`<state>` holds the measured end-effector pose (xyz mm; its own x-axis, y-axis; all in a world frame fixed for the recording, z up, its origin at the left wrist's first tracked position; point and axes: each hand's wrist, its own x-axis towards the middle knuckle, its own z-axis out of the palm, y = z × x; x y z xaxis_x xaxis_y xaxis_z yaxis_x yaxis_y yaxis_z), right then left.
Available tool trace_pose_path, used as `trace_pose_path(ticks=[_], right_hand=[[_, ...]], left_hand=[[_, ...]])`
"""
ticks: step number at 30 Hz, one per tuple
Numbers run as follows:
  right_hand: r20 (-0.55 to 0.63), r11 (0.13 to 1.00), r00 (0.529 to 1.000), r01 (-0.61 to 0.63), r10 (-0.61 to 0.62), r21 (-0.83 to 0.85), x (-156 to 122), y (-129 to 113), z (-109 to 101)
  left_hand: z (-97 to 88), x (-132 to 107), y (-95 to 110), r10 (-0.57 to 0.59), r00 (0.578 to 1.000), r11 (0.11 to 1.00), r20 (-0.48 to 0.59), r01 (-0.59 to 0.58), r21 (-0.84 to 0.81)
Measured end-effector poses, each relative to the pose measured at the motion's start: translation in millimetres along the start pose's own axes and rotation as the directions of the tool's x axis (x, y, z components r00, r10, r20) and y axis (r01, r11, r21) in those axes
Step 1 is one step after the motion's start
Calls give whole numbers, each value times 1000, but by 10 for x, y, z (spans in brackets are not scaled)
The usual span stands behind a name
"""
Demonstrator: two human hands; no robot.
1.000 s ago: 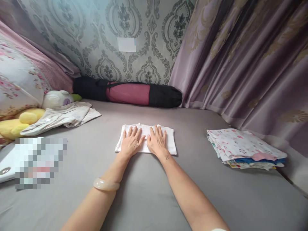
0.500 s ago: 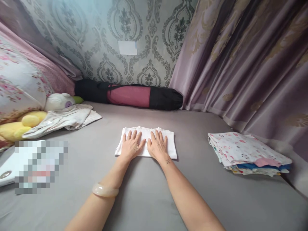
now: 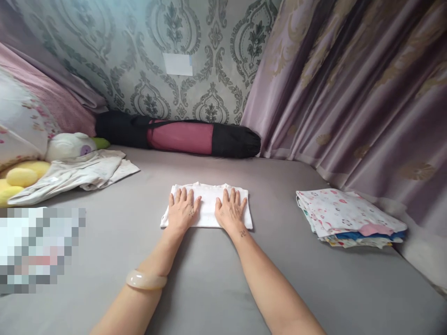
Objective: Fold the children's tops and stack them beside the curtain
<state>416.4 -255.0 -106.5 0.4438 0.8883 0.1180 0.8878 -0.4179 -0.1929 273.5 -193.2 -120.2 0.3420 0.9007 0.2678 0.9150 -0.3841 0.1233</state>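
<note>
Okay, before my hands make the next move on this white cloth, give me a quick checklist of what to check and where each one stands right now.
1. Left hand flat on the folded white cloth: ok.
2. Right hand flat on it, apart from the left: ok.
3. Cloth edges even: cannot tell, the hands cover the near edge.
4. Grey sheet bare around the cloth: ok.
5. Stack of folded clothes lying apart to the right: ok.

A home bedroom: a grey-sheeted bed (image 3: 216, 284), floral pillow (image 3: 17, 125), plush toys (image 3: 66, 145), damask wallpaper (image 3: 146, 56), mauve curtains (image 3: 349, 93), folded clothes (image 3: 349, 217).
</note>
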Motion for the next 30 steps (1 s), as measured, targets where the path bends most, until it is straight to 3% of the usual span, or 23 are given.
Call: trace_pose_path(ticks=[10,20,30], right_hand=[[1,1000,1000,2,-2,31,-11,-2,-31],[-63,998,996,-67,66,-7,59,229,-118],[-27,995,995,-94,94,-9,76,298,-62]], left_hand=[[-45,-8,3,4,1000,1000,13,-3,-11],[-21,11,-37,-99,982,994,-159,90,-61],[-15,32,-63,-82,996,996,41,82,24]])
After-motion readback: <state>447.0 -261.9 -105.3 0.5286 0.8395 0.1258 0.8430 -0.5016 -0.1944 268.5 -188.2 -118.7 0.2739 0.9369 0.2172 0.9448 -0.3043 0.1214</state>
